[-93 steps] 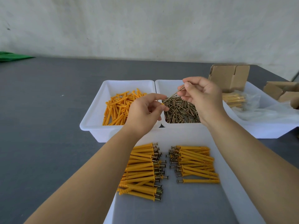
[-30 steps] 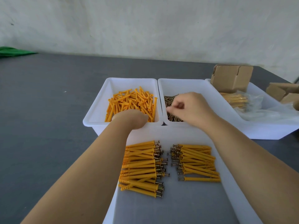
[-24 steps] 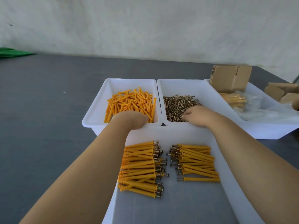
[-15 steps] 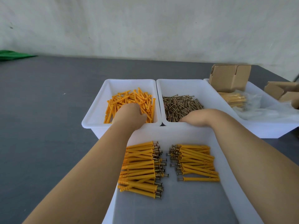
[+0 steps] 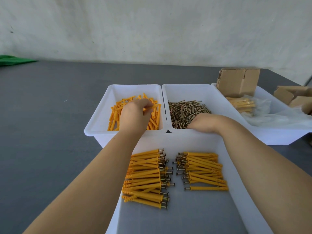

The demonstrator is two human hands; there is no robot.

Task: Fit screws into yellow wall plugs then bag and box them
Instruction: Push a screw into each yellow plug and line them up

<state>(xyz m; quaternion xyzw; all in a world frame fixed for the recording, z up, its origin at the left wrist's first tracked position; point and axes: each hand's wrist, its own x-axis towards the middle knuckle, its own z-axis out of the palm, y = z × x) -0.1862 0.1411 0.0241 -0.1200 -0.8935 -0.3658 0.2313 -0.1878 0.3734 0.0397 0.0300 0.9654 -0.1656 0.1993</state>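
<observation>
Loose yellow wall plugs (image 5: 116,114) lie in the left white bin (image 5: 96,122). My left hand (image 5: 135,114) reaches into that bin, and its fingertips pinch one plug near the far side of the heap. Brass screws (image 5: 185,110) fill the middle bin (image 5: 185,92). My right hand (image 5: 206,123) hangs over the near rim of the screw bin with its fingers pointing down into the screws and hidden from me. In the near tray (image 5: 185,141) lie two piles of assembled plugs with screws, one on the left (image 5: 145,176) and one on the right (image 5: 202,168).
A third white tray (image 5: 278,134) at the right holds a bag of finished plugs (image 5: 243,104), clear plastic bags (image 5: 278,117) and an open cardboard box (image 5: 238,81). More small boxes (image 5: 293,95) sit at the far right. Something green (image 5: 13,59) lies at the grey table's far left.
My left hand has moved deeper into the plug bin and closed its fingertips on a plug. My right hand has dropped from above the screws to the bin's near rim.
</observation>
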